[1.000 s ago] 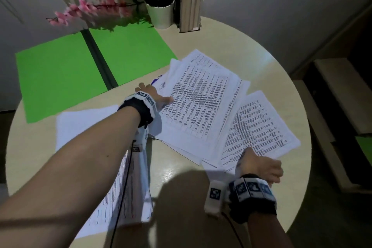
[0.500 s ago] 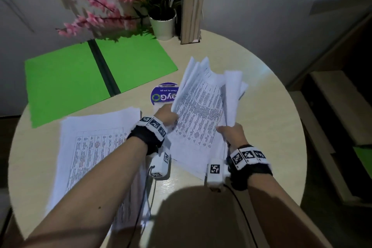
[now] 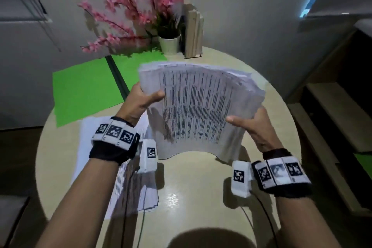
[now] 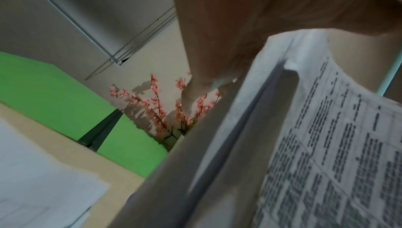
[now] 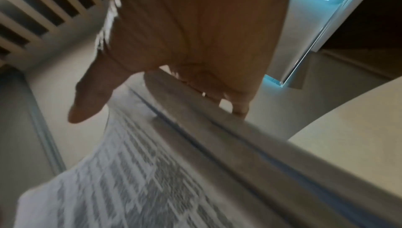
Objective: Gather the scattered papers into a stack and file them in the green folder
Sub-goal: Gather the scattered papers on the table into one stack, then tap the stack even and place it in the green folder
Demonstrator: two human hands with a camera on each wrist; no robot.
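Both hands, left hand (image 3: 141, 99) and right hand (image 3: 254, 125), grip an upright sheaf of papers (image 3: 199, 110), fingers clamping its side edges; the open green folder (image 3: 80, 90) lies beyond-left of it, nearer the left hand.

Bare round table (image 3: 193, 197) lies open beneath and between both hands. Loose papers (image 3: 128, 183) cover the tabletop under the left forearm. Beyond the hands, a potted pink flower plant (image 3: 169, 44) and upright wooden slats (image 3: 194, 34) block the far edge beside the open green folder (image 3: 84, 90).

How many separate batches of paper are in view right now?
2: one bundle held upright between left hand and right hand; one pile lying on the table under the left forearm.
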